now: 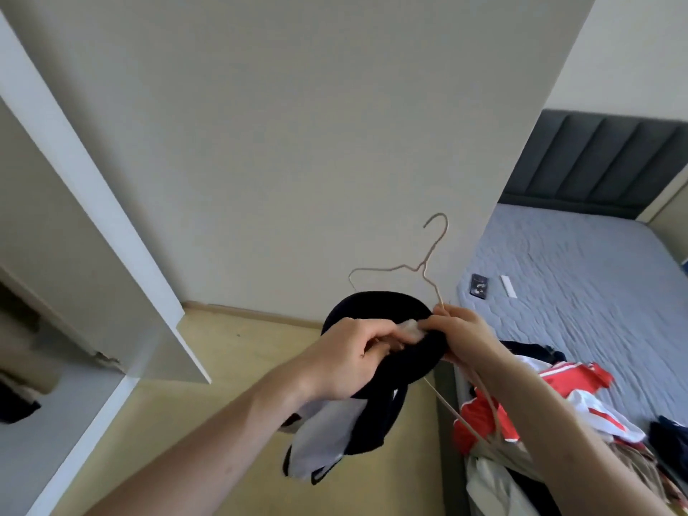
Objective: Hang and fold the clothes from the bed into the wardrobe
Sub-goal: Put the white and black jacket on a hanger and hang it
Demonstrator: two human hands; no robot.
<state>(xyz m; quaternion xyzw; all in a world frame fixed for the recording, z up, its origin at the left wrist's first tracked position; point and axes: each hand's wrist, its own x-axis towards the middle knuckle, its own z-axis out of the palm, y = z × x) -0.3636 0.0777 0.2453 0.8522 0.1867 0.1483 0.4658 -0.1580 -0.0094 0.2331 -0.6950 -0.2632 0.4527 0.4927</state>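
A black and white garment hangs in front of me above the floor. My left hand grips its black collar. My right hand holds the same collar and a thin metal hanger whose hook points up; one shoulder of the hanger sits inside the collar. More clothes, red, white and dark, lie in a pile on the near corner of the bed. The open wardrobe is at the left, its white door swung out.
A phone and a small white object lie on the grey bedspread. A dark padded headboard stands at the far end. A wide plain wall faces me, with yellowish floor between wardrobe and bed.
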